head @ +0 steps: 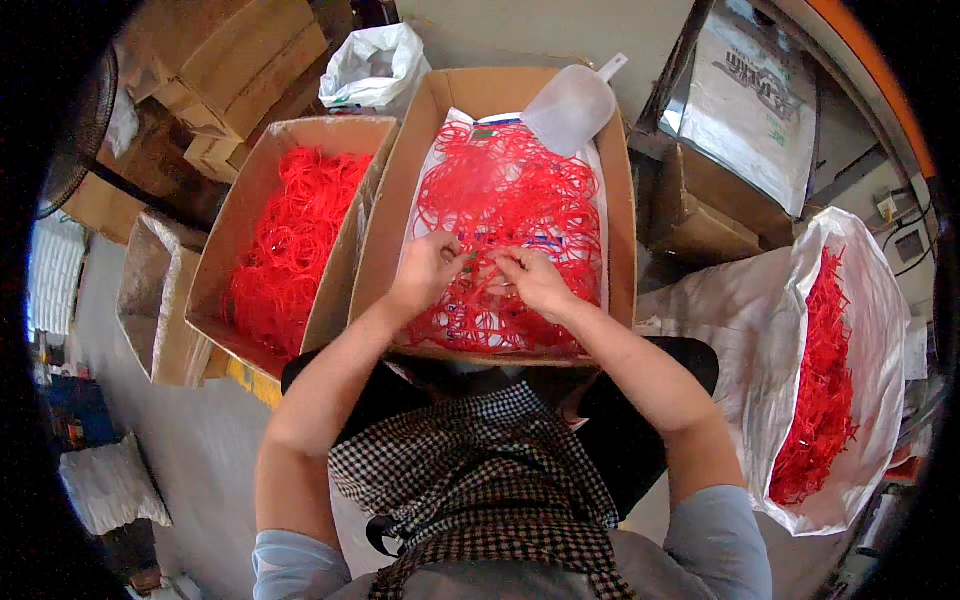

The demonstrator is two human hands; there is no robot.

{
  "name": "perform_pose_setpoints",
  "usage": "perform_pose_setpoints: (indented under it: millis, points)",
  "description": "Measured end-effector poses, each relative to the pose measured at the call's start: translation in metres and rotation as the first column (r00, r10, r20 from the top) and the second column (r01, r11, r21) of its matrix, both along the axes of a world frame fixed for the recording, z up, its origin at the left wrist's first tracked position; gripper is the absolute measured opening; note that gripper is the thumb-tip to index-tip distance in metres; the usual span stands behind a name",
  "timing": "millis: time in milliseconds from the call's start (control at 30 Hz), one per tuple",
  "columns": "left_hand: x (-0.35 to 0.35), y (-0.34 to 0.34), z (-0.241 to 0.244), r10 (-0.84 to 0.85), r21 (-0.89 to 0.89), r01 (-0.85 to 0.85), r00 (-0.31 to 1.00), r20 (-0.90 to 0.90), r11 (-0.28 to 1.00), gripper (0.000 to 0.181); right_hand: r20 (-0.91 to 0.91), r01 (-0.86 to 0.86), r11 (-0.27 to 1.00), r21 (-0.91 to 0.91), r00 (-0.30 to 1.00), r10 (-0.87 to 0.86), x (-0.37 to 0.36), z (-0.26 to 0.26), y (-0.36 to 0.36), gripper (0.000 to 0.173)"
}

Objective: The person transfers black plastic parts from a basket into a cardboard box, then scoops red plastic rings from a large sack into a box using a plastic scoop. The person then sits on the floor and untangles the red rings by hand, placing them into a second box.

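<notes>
Over the middle cardboard box [622, 225], my left hand [429, 271] and my right hand [536, 281] face each other, a small gap between their fingertips. Each pinches thin red plastic strands between thumb and fingers; whether both hold the same piece is hard to tell. A short red plastic piece [487, 283] slants down from near the right fingertips. Beneath lies a loose layer of looped red plastic strands [487, 191] on a white printed sack [422, 196] lining the box. A translucent plastic scoop [571, 109] rests at the far right corner, its handle over the rim.
At left, a second cardboard box [212, 259] holds a heap of red strands [300, 232]. On the right, a white woven sack [874, 420] gapes around branched red plastic pieces [814, 405]. A white bag [411, 56], stacked cartons [240, 64] and a fan [82, 135] stand farther off.
</notes>
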State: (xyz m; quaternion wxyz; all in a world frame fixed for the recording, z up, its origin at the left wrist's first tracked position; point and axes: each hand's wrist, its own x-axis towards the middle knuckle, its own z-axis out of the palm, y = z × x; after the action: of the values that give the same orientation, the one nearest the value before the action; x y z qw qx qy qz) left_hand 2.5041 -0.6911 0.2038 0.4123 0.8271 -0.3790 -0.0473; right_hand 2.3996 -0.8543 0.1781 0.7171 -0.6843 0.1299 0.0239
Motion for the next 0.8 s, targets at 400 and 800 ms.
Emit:
perform_pose_setpoints:
  millis: [400,800]
  points:
    - [-0.068,-0.008,0.029,-0.27,0.23,0.147,0.634,0.724,0.962,0.023,0.291,-0.073,0.919,0.389,0.955,-0.047,-0.007,0.045,-0.017,0.031]
    - [-0.068,-0.003,0.032,-0.385,0.321,0.213,0.521,0.762,0.923,0.024,0.254,-0.231,0.878,0.419,0.958,0.131,-0.008,0.058,-0.028,0.031]
